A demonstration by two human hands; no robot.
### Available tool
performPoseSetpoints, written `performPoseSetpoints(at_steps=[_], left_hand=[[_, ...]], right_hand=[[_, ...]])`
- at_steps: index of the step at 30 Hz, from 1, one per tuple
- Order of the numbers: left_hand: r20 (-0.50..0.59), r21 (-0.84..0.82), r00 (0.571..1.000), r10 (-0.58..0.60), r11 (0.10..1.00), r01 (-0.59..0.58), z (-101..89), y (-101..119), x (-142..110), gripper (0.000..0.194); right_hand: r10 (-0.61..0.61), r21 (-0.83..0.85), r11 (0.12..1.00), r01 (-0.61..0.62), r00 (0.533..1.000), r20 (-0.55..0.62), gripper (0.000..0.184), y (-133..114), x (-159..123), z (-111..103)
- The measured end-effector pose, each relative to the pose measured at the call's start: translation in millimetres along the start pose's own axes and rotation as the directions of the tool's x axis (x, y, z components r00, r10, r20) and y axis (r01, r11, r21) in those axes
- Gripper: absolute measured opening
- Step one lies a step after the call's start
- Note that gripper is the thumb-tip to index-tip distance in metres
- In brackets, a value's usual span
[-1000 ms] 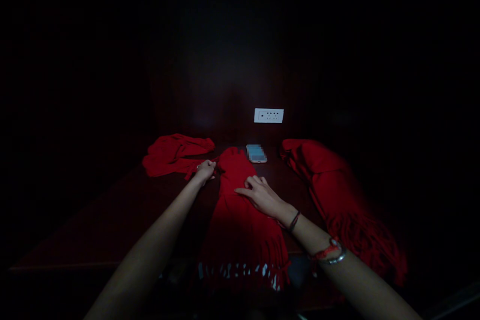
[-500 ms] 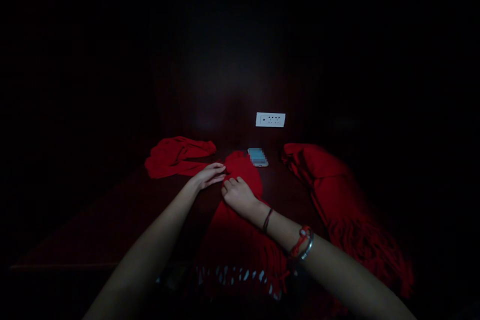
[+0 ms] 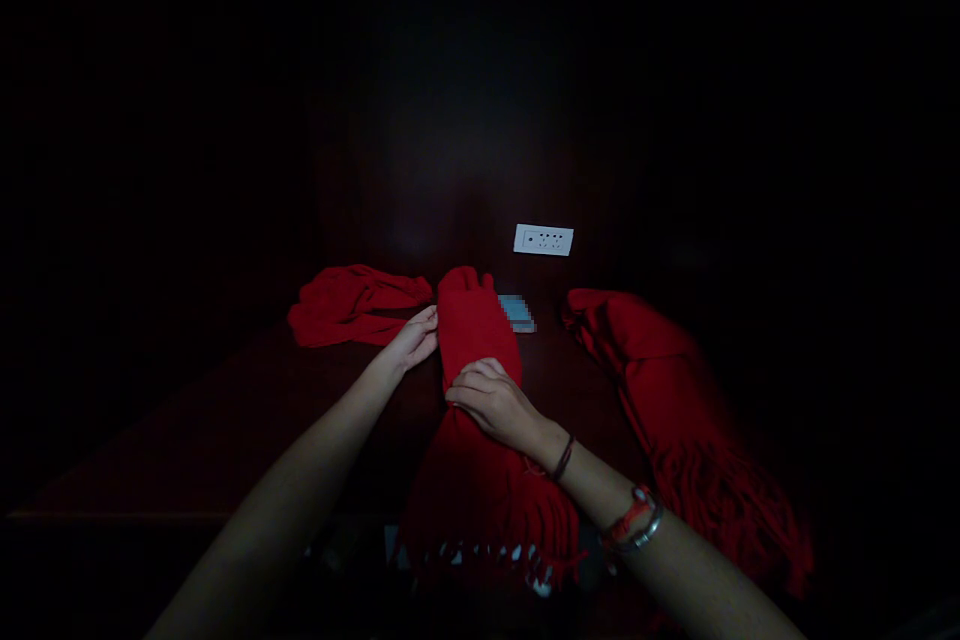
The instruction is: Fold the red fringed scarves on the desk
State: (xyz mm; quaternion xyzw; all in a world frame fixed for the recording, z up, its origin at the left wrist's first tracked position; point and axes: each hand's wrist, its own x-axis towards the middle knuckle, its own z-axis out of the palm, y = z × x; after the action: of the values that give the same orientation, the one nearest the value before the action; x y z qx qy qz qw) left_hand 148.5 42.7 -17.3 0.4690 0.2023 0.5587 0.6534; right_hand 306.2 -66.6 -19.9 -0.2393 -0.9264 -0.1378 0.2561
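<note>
A red fringed scarf (image 3: 478, 325) lies in the middle of the dark table, folded into a narrow band at the far end. Its fringed end spreads out and hangs over the near edge. My left hand (image 3: 415, 340) is at the band's left edge, with the fingertips closed on the cloth and partly hidden by it. Across the band's lower part lies my right hand (image 3: 499, 404), its fingers curled and gripping the gathered fabric. Bracelets circle my right wrist and forearm.
Another red cloth (image 3: 341, 305) lies bunched at the back left. A folded red fringed scarf (image 3: 660, 360) stretches along the right side. A phone (image 3: 517, 313), its screen blurred, sits behind the middle scarf. A white socket panel (image 3: 544, 240) is on the back wall.
The scarf's far part has gone from a rounded bunch to a longer, straighter band, now covering part of the phone. My right hand has shifted slightly toward me, my left slightly away.
</note>
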Motion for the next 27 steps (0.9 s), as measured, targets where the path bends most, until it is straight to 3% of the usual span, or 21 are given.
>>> performPoseSetpoints(at_steps=[2,5,8,13,14,16,18,19,20,24,27], left_hand=[[0.087,0.113,0.991,-0.102,0.989,0.092,-7.6,7,-4,0.018],[-0.131,0.445,0.935,-0.329,0.824,0.352,-18.5,13,-6,0.009],[-0.313,0.571,0.905,-0.288,0.705,0.421,-17.9,13,-3,0.014],[-0.356,0.657,0.925,-0.133,0.668,0.348,3.1,13,-2,0.012],[-0.350,0.672,0.929,-0.120,0.659,0.338,6.3,13,-3,0.013],[-0.331,0.679,0.934,-0.133,0.653,0.334,9.1,11,-5,0.016],[-0.295,0.638,0.943,-0.152,0.703,0.313,7.3,8,-6,0.016],[-0.272,0.591,0.950,-0.152,0.753,0.290,5.0,6,-6,0.015],[-0.246,0.531,0.959,-0.143,0.807,0.257,2.2,5,-5,0.013],[-0.160,0.252,0.980,-0.117,0.955,0.156,-10.8,5,-3,0.011],[-0.089,0.151,0.982,-0.165,0.972,0.177,-18.8,9,-8,0.012]], right_hand=[[-0.025,-0.016,1.000,0.026,0.998,0.055,0.022,-4,-1,1],[-0.003,-0.004,1.000,0.004,0.991,0.132,0.024,-6,-5,-2],[0.195,-0.013,0.981,-0.195,0.973,0.121,0.029,-5,-10,-12],[0.375,-0.069,0.927,-0.369,0.897,0.236,0.045,-21,-25,-22],[0.449,-0.087,0.893,-0.441,0.868,0.214,0.050,-27,-29,-22],[0.644,-0.119,0.765,-0.633,0.751,0.148,0.059,-37,-37,-21],[0.777,-0.108,0.628,-0.771,0.614,0.138,0.058,-41,-44,-21],[0.800,-0.074,0.594,-0.801,0.579,0.158,0.054,-40,-47,-22],[0.796,-0.017,0.589,-0.808,0.577,0.182,0.050,-39,-50,-23],[0.697,0.264,0.629,-0.731,0.681,0.225,0.042,-19,-63,-40],[0.667,0.353,0.585,-0.730,0.681,0.302,0.035,7,-77,-60]])
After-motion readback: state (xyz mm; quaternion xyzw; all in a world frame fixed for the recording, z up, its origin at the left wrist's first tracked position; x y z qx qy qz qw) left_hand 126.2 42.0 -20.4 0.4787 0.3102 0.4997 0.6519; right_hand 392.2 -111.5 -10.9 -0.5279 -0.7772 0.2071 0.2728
